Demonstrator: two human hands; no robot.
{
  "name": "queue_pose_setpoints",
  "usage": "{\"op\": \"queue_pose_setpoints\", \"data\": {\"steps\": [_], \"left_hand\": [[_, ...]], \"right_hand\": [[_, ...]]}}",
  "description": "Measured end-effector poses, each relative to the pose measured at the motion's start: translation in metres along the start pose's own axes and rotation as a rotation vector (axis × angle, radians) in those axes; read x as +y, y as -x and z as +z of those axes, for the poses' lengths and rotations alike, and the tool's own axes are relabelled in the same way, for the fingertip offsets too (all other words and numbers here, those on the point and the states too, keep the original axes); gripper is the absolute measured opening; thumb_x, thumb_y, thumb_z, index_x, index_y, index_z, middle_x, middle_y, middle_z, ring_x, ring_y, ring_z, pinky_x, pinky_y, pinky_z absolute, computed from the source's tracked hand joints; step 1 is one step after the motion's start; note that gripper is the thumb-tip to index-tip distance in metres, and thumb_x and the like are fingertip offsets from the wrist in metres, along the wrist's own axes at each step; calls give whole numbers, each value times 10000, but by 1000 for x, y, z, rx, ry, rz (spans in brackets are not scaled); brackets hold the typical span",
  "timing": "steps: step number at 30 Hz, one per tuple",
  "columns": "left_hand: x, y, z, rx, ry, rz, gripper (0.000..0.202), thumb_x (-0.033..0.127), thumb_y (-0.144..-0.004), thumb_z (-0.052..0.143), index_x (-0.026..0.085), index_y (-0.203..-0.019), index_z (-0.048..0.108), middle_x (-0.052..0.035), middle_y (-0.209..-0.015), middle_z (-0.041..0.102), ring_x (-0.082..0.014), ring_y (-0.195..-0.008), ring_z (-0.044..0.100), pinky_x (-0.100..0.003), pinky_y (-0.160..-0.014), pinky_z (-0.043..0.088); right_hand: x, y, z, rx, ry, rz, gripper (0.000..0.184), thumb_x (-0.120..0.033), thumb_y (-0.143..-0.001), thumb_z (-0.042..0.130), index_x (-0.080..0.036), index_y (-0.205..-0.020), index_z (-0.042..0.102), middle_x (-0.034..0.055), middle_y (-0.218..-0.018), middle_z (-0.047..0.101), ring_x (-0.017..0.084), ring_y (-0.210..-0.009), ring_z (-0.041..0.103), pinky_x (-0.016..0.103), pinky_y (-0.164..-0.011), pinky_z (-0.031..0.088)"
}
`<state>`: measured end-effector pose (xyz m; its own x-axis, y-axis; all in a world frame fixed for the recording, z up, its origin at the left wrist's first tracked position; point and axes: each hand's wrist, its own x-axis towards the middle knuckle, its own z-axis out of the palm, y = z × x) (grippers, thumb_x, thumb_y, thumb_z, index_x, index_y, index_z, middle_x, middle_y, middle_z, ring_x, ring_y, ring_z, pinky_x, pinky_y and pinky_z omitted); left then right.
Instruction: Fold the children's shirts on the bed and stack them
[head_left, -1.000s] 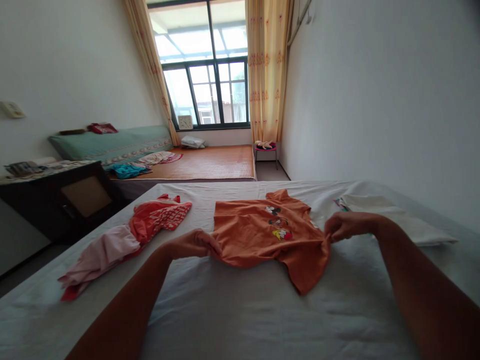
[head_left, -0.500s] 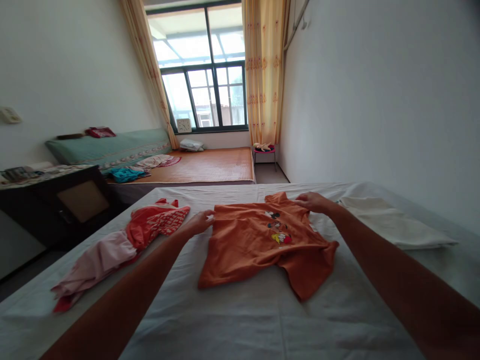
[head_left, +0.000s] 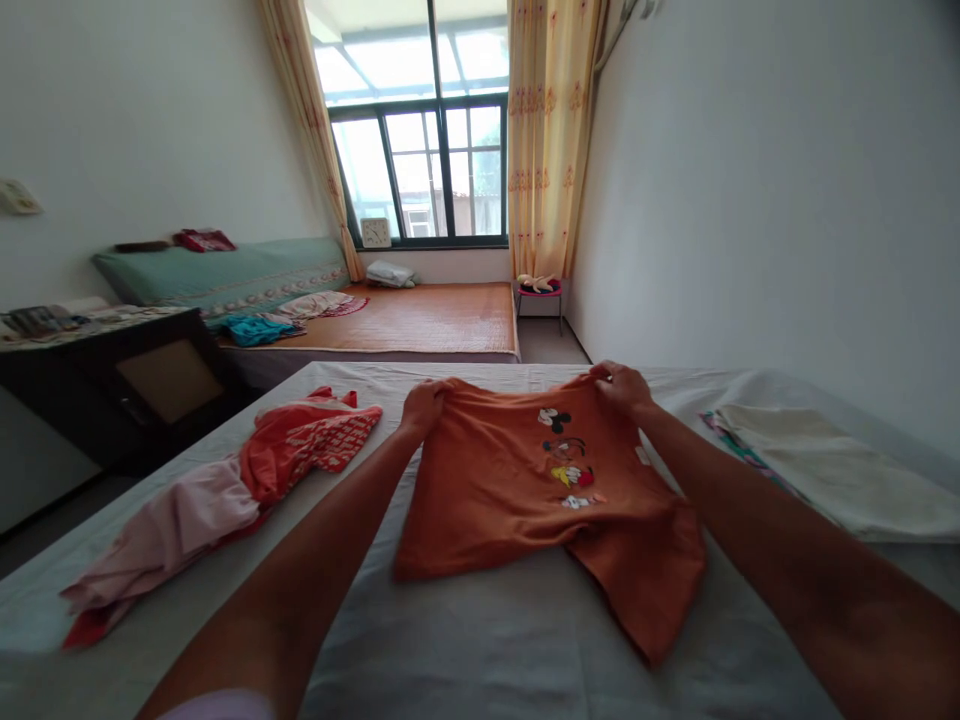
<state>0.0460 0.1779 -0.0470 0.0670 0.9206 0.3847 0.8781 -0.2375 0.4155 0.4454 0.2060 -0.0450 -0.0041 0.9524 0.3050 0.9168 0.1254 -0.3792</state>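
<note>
An orange T-shirt (head_left: pixel 502 470) with cartoon figures on its front lies partly raised over the white-sheeted bed. My left hand (head_left: pixel 425 405) is closed on its far left corner, at the hem end. At the far right, by the shoulder, my right hand (head_left: pixel 621 386) pinches the cloth. Between the two hands the far edge is lifted and sags a little. One sleeve hangs toward me at the near right. Some of the fingertips are hidden by the cloth and the hands themselves.
Crumpled red and pink clothes (head_left: pixel 247 480) lie on the white sheet (head_left: pixel 465 650) at left. A folded cream cloth (head_left: pixel 832 465) is at right, against the wall side. Beyond stands another bed with a brown mat (head_left: pixel 442 315); a dark cabinet (head_left: pixel 150 385) is at left.
Both hands have taken hold of the shirt's far edge and raised it off the sheet. The left hand, beside the corner before, now grips it. The view has tilted slightly down.
</note>
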Motion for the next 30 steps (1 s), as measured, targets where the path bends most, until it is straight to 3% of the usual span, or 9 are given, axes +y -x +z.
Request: {"op": "queue_pose_setpoints", "data": {"steps": [2,4,6,10,13,17,21,25,30], "left_hand": [[4,-5,-7,80,-3,-24,384,134,-830,441,204,-1130,670,-68,-1099,655,-215,-1056,574,-340,-987,408],[12,0,-14,74,35,-11,395,138,-819,448,194,-1146,661,-72,-1062,664,-215,-1024,583,-345,-962,426],[23,18,-24,-59,145,66,355,192,-813,478,190,-1105,679,-59,-1001,683,-205,-944,605,-318,-884,467],[44,88,-58,-564,321,283,287,355,-813,542,177,-966,706,-37,-888,688,-172,-806,607,-244,-746,477],[54,143,-86,-768,222,410,213,349,-759,629,206,-908,682,-27,-935,644,-165,-834,582,-237,-775,451],[59,184,-101,-726,11,441,270,191,-715,605,216,-984,606,-32,-1008,580,-174,-900,553,-246,-798,433],[65,186,-95,-587,-210,434,267,87,-725,476,213,-929,595,-40,-986,588,-178,-904,558,-255,-782,423],[65,182,-99,-515,-328,449,225,103,-736,473,233,-838,627,-30,-909,624,-195,-882,572,-263,-730,412],[56,195,-107,-562,-190,523,199,101,-700,499,233,-765,632,-15,-841,631,-173,-810,575,-254,-740,399]], "right_hand": [[-8,-3,-10,142,-17,-68,376,-219,-802,515,-176,-1165,604,101,-1143,667,246,-1051,603,379,-940,433],[-15,5,-24,185,-54,-181,398,-192,-758,551,-165,-1150,617,111,-1165,652,257,-1061,592,404,-968,415],[-19,29,-41,17,-130,-294,361,-182,-739,555,-183,-1086,651,82,-1103,677,231,-975,622,374,-909,458],[-11,112,-86,-540,-200,-518,251,-191,-761,525,-217,-940,699,18,-902,705,177,-826,639,285,-778,491],[2,173,-109,-693,-152,-629,303,-124,-734,533,-241,-963,692,19,-928,692,183,-910,612,292,-836,470],[16,216,-100,-478,-110,-641,342,-129,-749,568,-250,-1053,671,58,-1086,661,211,-1040,566,345,-924,439],[19,220,-81,-289,-84,-653,233,-252,-862,550,-297,-1040,693,44,-1132,667,228,-1119,532,398,-974,403],[16,220,-97,-340,-245,-655,236,-349,-904,512,-316,-1015,717,37,-1035,712,223,-1130,538,386,-991,401],[10,239,-123,-589,-372,-578,241,-422,-864,557,-303,-944,750,57,-978,724,249,-1106,559,410,-998,401]]}}
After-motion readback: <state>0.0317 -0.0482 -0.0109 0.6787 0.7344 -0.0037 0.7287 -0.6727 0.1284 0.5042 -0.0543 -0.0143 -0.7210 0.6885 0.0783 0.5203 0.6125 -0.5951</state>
